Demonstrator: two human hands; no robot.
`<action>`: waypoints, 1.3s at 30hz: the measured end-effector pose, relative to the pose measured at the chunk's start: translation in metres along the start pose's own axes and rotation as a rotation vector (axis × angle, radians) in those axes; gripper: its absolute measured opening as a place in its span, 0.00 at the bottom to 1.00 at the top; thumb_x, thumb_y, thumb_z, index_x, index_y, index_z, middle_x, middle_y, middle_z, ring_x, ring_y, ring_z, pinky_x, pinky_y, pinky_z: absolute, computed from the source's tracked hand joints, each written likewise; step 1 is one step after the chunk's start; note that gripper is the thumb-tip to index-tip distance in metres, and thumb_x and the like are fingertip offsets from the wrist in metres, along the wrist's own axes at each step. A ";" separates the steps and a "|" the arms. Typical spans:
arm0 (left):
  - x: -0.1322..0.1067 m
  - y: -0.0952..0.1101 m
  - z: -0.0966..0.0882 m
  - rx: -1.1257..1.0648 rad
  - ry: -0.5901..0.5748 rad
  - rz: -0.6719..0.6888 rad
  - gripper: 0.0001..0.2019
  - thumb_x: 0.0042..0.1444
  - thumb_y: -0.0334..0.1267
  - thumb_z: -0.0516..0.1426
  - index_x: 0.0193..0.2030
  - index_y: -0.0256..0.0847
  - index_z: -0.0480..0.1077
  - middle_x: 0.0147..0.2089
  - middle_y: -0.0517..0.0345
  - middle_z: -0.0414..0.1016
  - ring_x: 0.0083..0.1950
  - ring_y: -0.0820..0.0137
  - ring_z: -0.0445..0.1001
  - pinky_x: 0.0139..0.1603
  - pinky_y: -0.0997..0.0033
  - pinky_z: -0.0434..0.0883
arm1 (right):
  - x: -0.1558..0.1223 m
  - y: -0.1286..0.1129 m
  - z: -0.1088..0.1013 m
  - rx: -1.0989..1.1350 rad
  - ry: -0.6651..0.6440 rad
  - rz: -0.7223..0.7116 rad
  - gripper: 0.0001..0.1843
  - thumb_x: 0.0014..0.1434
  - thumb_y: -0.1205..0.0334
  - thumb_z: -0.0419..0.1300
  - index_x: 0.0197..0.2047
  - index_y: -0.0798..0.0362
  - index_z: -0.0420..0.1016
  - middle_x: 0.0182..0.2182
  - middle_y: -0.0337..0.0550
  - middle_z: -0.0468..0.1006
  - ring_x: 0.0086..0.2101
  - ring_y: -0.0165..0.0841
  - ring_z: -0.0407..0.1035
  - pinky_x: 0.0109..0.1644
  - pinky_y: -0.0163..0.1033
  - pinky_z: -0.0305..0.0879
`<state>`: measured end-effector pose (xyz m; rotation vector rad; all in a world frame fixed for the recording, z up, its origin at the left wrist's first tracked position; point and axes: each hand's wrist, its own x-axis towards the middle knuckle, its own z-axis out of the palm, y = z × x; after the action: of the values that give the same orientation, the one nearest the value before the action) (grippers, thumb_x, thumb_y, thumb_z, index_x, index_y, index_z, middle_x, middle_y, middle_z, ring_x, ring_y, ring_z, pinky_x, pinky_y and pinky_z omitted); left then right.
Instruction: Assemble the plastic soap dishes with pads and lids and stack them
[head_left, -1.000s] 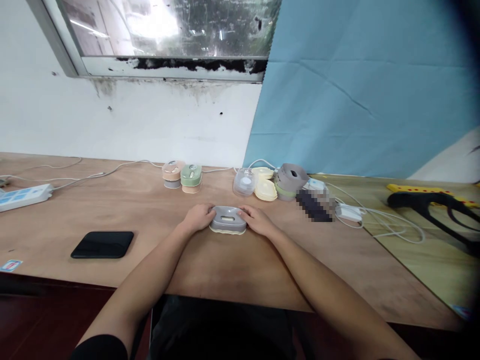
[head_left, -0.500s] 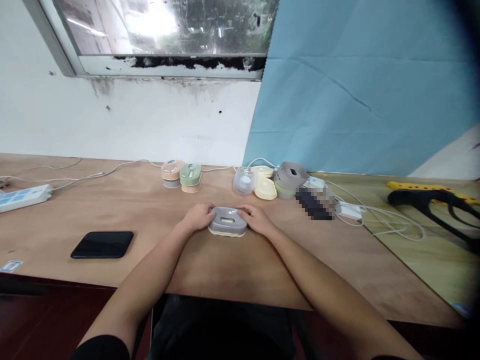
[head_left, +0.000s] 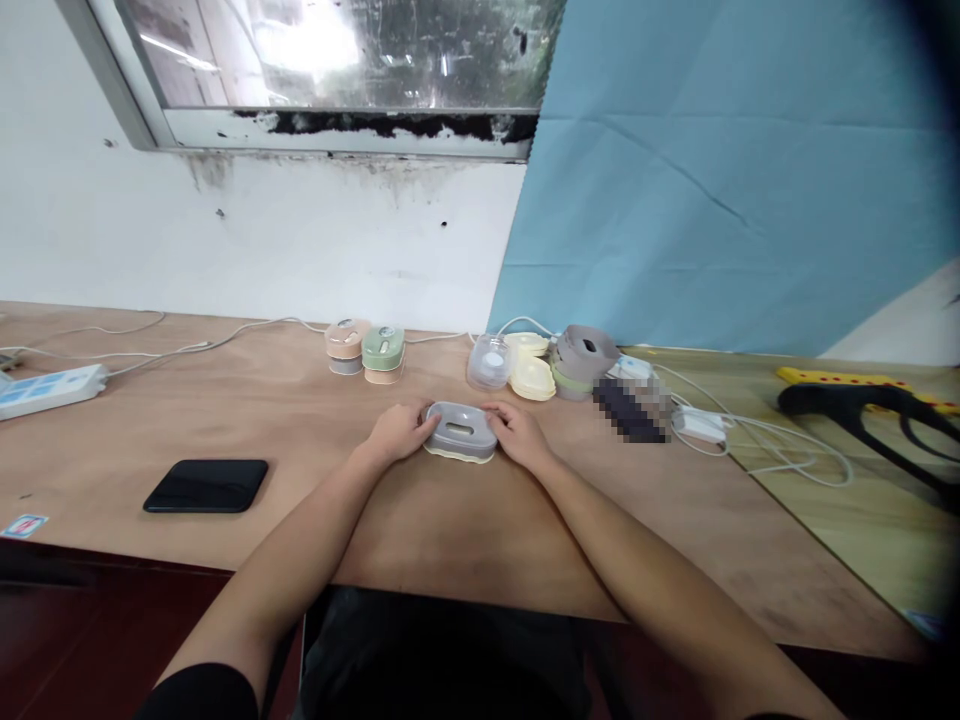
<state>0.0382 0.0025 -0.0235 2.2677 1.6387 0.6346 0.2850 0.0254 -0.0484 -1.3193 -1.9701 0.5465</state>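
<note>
Between my hands, over the middle of the table, is a grey soap dish with an oval slot in its top and a cream rim showing underneath. My left hand grips its left end, thumb on the near side. At the other end my right hand holds it, with the thumb against the edge. Some fingers of both hands are hidden behind the dish. Whether the dish rests on the table or is slightly raised, I cannot tell.
Farther back stand a pink box, a green box, a clear tray, yellow trays and a grey stack. A phone lies left, near a power strip. White cables and a black handle are right.
Both hands have shifted the soap dish slightly away from me and a little right, and it has turned slightly. Both keep their hold. The view has moved a little.
</note>
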 end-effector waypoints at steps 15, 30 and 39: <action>0.002 -0.001 0.003 0.080 -0.073 -0.068 0.23 0.63 0.53 0.44 0.58 0.48 0.66 0.49 0.52 0.77 0.48 0.59 0.74 0.43 0.66 0.67 | 0.003 0.000 0.000 -0.056 -0.006 -0.006 0.16 0.62 0.56 0.53 0.48 0.49 0.76 0.39 0.43 0.81 0.36 0.35 0.73 0.39 0.38 0.66; 0.003 0.000 0.006 0.109 -0.114 -0.124 0.21 0.63 0.51 0.43 0.53 0.47 0.69 0.49 0.51 0.76 0.50 0.58 0.73 0.44 0.64 0.68 | 0.019 0.007 0.004 -0.159 0.336 -0.018 0.23 0.62 0.50 0.50 0.55 0.52 0.70 0.27 0.40 0.76 0.29 0.35 0.69 0.37 0.39 0.62; 0.002 0.000 0.006 0.109 -0.103 -0.106 0.21 0.63 0.52 0.42 0.50 0.46 0.70 0.48 0.51 0.77 0.48 0.59 0.74 0.42 0.65 0.68 | 0.054 0.026 0.014 -0.207 0.424 -0.019 0.27 0.62 0.54 0.47 0.61 0.56 0.64 0.31 0.47 0.78 0.32 0.40 0.70 0.39 0.43 0.63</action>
<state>0.0418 0.0048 -0.0285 2.2289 1.7688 0.4057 0.2780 0.0855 -0.0585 -1.4038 -1.7134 0.0416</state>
